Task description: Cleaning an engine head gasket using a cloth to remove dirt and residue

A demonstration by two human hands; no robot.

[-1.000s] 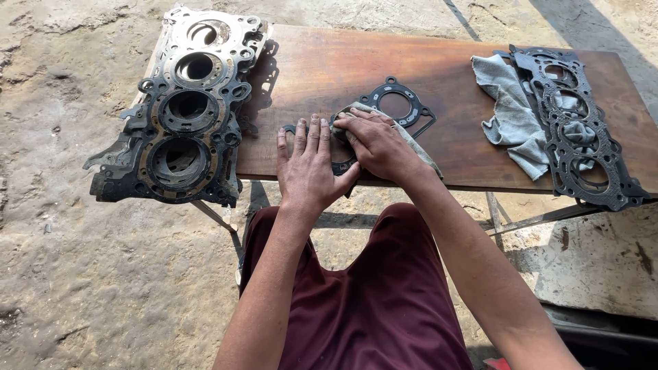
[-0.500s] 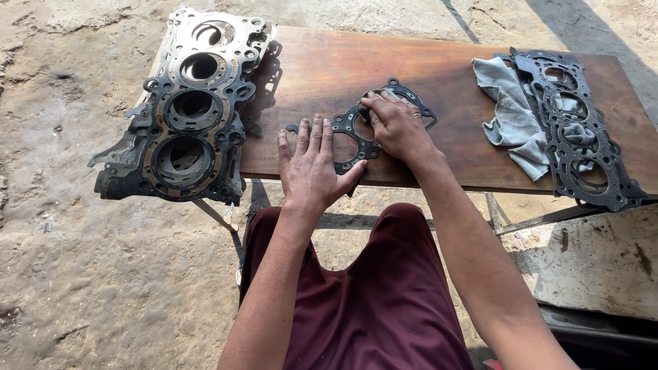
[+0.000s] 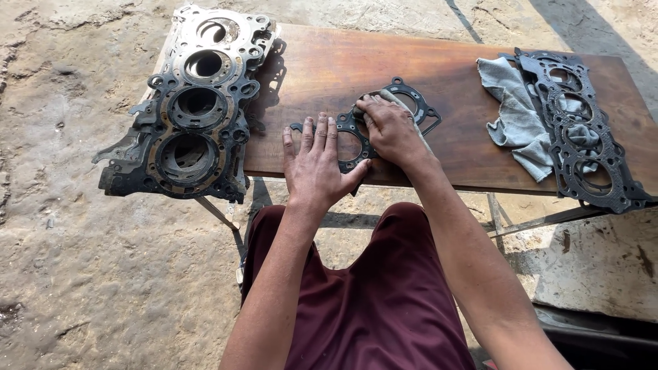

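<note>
We have a small dark gasket [image 3: 404, 92] with round openings lying flat near the front edge of the wooden surface [image 3: 329, 68], about at its middle. Our left hand [image 3: 317, 161] lies spread open and flat on the gasket's near left end, fingers straight and pointing away from us, pinning it down. Our right hand [image 3: 389, 129] is curled over a small grey rag [image 3: 392, 96], pressing it onto the gasket's middle, just beside the left hand's thumb. The far ring of the gasket shows clear beyond the right knuckles. On the left end of the surface rests a stack of worn head gaskets [image 3: 195, 109] with large round bores, rusty and grimy, overhanging the edge. Well apart on the right lies a crumpled grey cloth [image 3: 514, 120], and touching it, partly over it, a long dark head gasket [image 3: 582, 137] running front to back. Beneath the surface we see our maroon trousers [image 3: 370, 308] and rough concrete ground [image 3: 82, 274].
</note>
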